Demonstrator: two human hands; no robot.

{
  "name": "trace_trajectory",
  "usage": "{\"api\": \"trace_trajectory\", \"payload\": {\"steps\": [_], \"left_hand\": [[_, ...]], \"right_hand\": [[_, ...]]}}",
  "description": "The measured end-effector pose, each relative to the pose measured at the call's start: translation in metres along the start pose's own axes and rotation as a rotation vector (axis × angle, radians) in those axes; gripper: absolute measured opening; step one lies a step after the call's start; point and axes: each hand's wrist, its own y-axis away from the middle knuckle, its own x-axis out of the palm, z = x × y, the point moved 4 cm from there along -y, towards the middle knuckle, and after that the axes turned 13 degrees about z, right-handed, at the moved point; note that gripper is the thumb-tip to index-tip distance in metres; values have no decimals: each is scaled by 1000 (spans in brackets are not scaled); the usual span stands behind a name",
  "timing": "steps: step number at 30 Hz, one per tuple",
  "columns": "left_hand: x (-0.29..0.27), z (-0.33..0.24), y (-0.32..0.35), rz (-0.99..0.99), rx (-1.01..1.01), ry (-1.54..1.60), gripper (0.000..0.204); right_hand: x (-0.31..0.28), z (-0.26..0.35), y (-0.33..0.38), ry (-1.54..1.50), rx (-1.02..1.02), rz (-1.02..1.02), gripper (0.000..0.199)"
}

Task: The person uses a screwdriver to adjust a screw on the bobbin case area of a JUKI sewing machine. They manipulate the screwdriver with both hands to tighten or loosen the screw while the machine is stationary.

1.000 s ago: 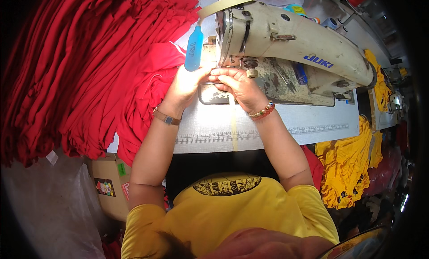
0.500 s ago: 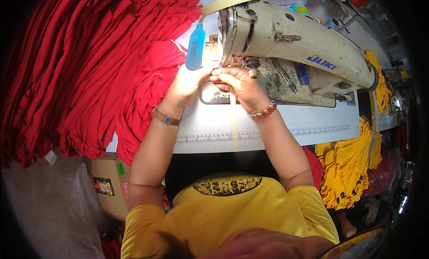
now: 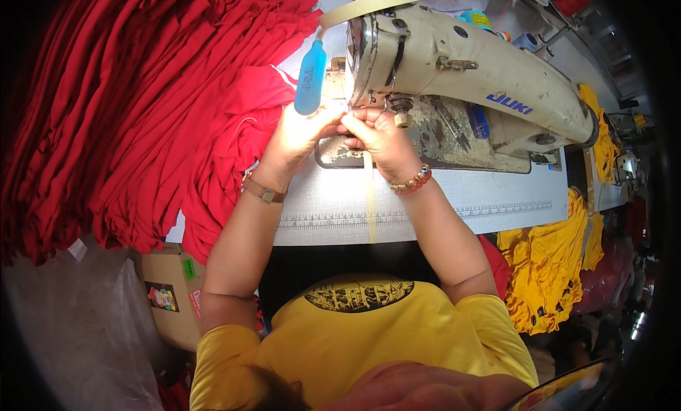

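Observation:
My left hand (image 3: 301, 136) and my right hand (image 3: 379, 136) meet fingertip to fingertip, close to the needle end of a pale, worn sewing machine (image 3: 468, 63). Fingers on both hands are pinched; whatever small thing they hold is hidden by the fingers and bright light. Below my right hand a narrow cream tape (image 3: 370, 198) runs down the white table (image 3: 319, 223) to its near edge. A blue paddle-shaped piece (image 3: 310, 78) hangs just above my left hand, by a curved cream strip (image 3: 369, 7). Red fabric (image 3: 241, 141) lies bunched beside my left wrist.
A tall pile of red garments (image 3: 128, 106) fills the left side. Yellow garments (image 3: 543, 269) hang at the right. A cardboard box (image 3: 167, 290) stands below the table's left end. A blue object (image 3: 479, 120) and tweezers-like metal tool (image 3: 450, 120) lie under the machine arm.
My right hand's fingers have shifted slightly and closed in against the left fingertips. The whole view has moved a little; the tape and fabrics look otherwise the same.

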Motion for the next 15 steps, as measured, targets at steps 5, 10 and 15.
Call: {"api": "trace_trajectory", "payload": {"steps": [5,10,15], "left_hand": [[1,-3,0,3,3,-26,12],[3,-3,1,-16,9,20,13],[2,-1,1,-8,12,47,15]], "right_hand": [[2,2,1,46,19,-5,16],[2,11,5,-154,27,34,17],[0,7,4,-142,38,44,16]]}}
